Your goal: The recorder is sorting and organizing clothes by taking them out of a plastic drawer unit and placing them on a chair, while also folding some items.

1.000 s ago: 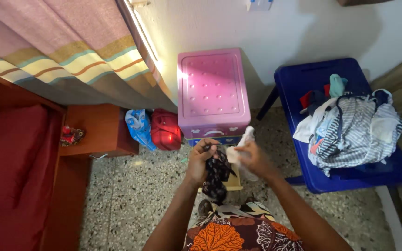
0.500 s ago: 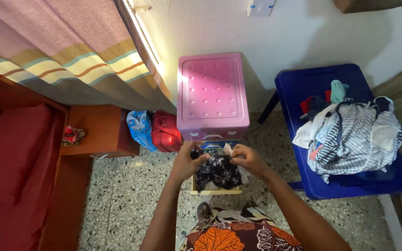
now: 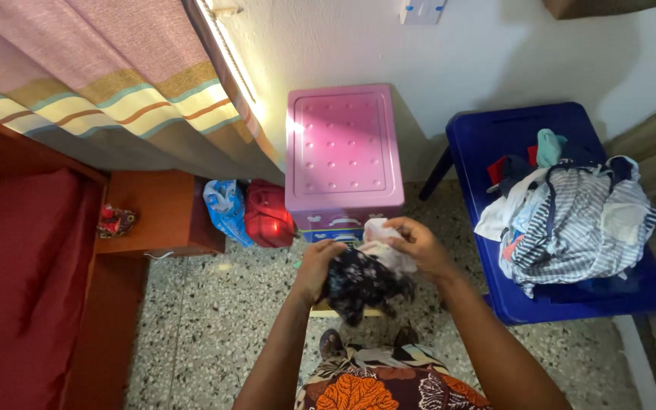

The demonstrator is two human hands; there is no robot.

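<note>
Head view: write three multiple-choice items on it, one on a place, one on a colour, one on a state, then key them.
1. Where does the clothes pile lie?
A. on the blue table
B. on the pink box
C. on the floor

2. What colour is the box by the wall?
A. green
B. pink
C. white

3. What are the hands doing?
A. resting empty
B. both gripping the dark cloth
C. lifting the red bag

Key: 1 A, the pile sits on the blue tabletop. 2 B, its lid is pink. 3 B, the left hand and right hand both clutch the bunched dark cloth, with a pale cloth at the right hand.
</note>
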